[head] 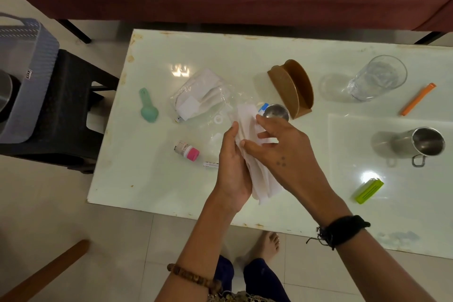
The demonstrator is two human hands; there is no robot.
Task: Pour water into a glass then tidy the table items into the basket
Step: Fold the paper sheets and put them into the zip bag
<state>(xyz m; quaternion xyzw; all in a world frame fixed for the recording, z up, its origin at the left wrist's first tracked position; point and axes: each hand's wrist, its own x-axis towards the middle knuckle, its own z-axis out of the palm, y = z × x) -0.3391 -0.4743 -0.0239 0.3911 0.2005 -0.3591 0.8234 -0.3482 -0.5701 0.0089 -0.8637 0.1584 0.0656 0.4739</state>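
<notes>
Above the counter (152, 179), both grips, left hand (234, 169) and right hand (282, 147), pinching white tissues (255, 154); could snag and tip nearby steel cup (277, 112).

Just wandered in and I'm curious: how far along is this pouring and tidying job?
Pouring looks done: the glass holds water beside the steel mug. In hand: both hands, left and right, hold white tissues. Left: teal spoon, pink-capped bottle, plastic packet, clips and brown holder remain on the table, not in the basket.
</notes>
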